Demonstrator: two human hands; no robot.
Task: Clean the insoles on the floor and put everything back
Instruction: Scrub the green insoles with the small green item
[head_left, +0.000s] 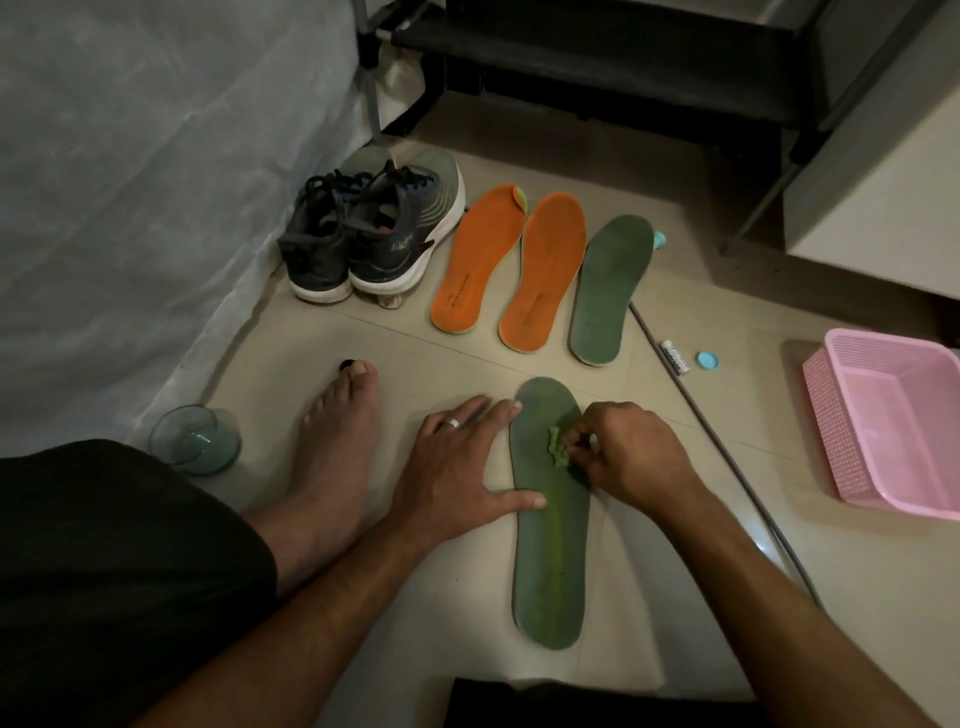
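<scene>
A green insole (548, 545) lies lengthwise on the tiled floor in front of me. My left hand (457, 467) lies flat and open on the floor, its fingertips and thumb pressing the insole's left edge. My right hand (628, 452) is closed on a small green cleaning piece (557, 448), cloth or brush I cannot tell, pressed against the insole's upper half. Further back lie two orange insoles (480, 260) (545, 270) and a second green insole (610, 288), side by side.
A pair of grey sneakers (374, 234) stands at the back left beside a covered bed. A pink basket (888, 421) sits at the right. A glass cup (195, 439), my bare foot (332, 447), a white tube (674, 356), a blue cap (707, 359) and a thin cable (727, 452) are on the floor.
</scene>
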